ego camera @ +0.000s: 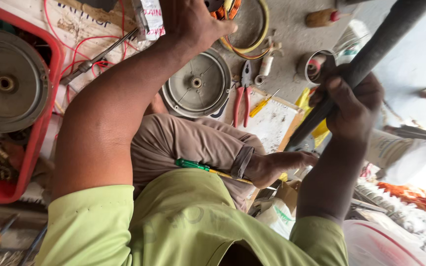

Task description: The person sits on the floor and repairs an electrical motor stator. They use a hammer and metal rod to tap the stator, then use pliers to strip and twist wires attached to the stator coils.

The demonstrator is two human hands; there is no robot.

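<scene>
White labelled packet beside left hand

bright daylight pouring in from the right, and the far right edge is blown out to white glare. the dark pipe reads almost as a silhouette against it. soft shadow under the forearms, and the red crate at left is dimmer. the edges smear and stretch, and the bottom is blurred.

The dark pipe looks like matt metal, smooth. Beside it, the round grey cover is dull cast metal; the pliers next to the cover have glossy red plastic grips. The crate is scuffed red plastic.
</scene>
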